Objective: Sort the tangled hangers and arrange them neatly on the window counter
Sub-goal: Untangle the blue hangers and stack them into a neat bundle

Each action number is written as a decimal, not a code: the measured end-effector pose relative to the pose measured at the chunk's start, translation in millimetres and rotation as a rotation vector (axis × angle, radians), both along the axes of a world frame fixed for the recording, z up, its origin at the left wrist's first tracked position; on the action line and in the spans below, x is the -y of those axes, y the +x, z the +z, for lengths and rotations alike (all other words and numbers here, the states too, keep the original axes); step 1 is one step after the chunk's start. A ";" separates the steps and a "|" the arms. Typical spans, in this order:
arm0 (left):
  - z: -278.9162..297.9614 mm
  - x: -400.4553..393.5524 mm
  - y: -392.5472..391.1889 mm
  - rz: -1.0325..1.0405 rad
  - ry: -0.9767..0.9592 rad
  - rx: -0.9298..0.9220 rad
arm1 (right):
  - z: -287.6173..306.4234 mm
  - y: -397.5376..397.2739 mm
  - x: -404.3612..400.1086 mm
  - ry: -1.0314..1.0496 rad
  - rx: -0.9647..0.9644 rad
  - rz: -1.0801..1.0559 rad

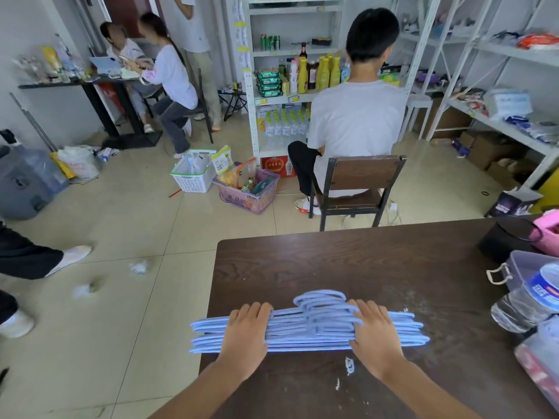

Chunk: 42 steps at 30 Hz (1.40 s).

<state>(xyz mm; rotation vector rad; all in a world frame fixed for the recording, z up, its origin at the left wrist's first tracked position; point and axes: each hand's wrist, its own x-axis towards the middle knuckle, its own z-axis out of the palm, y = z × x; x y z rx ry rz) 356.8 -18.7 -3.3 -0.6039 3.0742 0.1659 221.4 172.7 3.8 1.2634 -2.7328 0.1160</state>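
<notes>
A stack of several light blue hangers lies flat on the dark wooden table, hooks pointing away from me. The left ends of the hangers stick out past the table's left edge. My left hand rests palm down on the left part of the stack, fingers together. My right hand presses palm down on the right part, fingers curled over the hangers by the hooks. Both hands hold the stack against the table.
Clear plastic containers and a water bottle crowd the table's right edge, with a black pot and a pink item behind. A seated person on a chair is beyond the table. Baskets stand on the tiled floor; shelves line the back.
</notes>
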 end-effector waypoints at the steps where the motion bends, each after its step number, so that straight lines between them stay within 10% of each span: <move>1: -3.2 0.6 -1.7 0.023 0.018 0.032 | 1.2 0.2 2.0 0.007 0.023 -0.004; 13: -1.5 4.4 -27.9 0.058 0.126 -0.043 | 3.3 -22.1 26.8 0.055 0.346 -0.043; 42: -5.7 -12.5 -48.9 -0.076 0.063 -0.132 | 6.3 -14.1 46.1 -0.037 0.267 0.218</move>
